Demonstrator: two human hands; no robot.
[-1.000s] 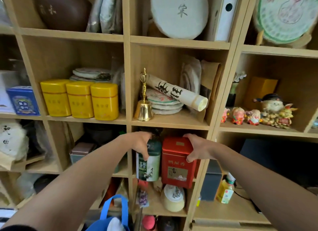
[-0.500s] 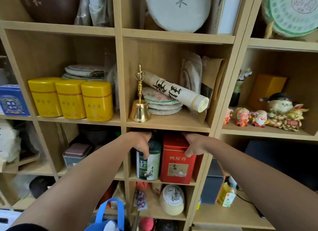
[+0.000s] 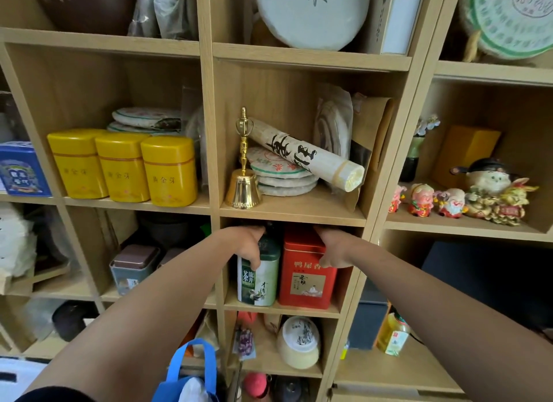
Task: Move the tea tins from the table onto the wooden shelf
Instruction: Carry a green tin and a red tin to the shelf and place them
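A green and white tea tin and a red tea tin stand side by side on the board of a middle compartment of the wooden shelf. My left hand grips the top of the green tin, thumb down its front. Over the red tin's upper right corner lies my right hand, fingers curled around it. Both tins rest upright, well inside the compartment. The fingertips of both hands are hidden in the dark top of the compartment.
Three yellow tins fill the compartment up left. A gold bell, tea cakes and a paper roll sit directly above. A grey tin stands left, figurines right, a blue bag below.
Both hands pushed the two tins deeper into the compartment, and the tins now sit on its board. The view has moved closer to the shelf.
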